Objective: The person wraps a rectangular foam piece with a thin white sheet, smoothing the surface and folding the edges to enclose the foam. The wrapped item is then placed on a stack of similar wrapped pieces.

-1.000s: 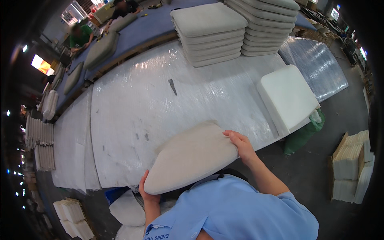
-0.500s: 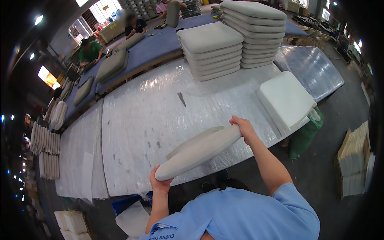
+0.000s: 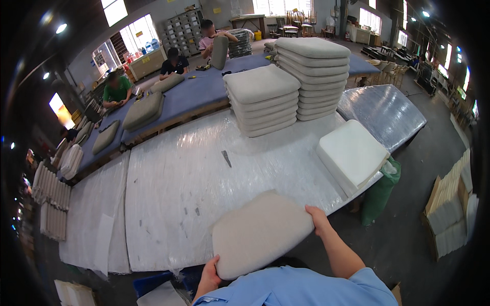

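Your left hand [image 3: 209, 274] and right hand [image 3: 320, 220] are apart, each gripping one end of the cushion [image 3: 263, 234] over the table's [image 3: 173, 178] near edge. Expect it to be light, soft and unlikely to slip; grasp it by opposite edges.

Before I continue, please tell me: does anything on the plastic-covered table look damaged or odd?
Yes. The plastic cover has a dark, wedge-shaped patch beyond the held cushion, odd against the pale surface. Smaller dark marks show left of the cushion. They may be tears, but I cannot tell.
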`<state>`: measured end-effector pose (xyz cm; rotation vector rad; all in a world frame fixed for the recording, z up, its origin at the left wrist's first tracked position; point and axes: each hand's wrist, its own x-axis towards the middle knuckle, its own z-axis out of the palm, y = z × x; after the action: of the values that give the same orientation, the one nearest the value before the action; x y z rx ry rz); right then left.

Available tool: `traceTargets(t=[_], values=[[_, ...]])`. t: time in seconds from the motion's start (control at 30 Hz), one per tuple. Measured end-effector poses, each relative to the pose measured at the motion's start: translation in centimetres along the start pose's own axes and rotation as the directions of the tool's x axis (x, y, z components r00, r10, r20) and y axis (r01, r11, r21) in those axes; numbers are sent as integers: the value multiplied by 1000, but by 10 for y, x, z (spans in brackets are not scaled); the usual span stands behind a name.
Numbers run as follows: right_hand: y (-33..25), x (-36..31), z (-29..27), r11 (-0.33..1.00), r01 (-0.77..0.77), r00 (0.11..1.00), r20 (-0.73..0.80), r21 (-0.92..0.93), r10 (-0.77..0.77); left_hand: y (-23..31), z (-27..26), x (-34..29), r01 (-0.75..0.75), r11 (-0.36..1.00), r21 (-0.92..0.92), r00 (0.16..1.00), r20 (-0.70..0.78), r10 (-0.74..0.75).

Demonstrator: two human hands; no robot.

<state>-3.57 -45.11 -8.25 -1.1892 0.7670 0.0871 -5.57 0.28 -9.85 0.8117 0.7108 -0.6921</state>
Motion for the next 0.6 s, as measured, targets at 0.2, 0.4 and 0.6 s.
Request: traceTargets(t=[0.2, 0.4, 0.6], values=[[29, -19, -24, 957, -233, 967, 149, 172, 208, -12, 23, -17, -118, 989, 85, 993, 18, 117], [14, -21, -11, 965, -158, 986, 85, 208, 143, 52, 53, 0, -313, 914, 256, 941, -44, 335], [-52, 10, -17, 951, 20, 988, 137, 309, -65, 106, 156, -8, -496, 794, 351, 856, 43, 516]])
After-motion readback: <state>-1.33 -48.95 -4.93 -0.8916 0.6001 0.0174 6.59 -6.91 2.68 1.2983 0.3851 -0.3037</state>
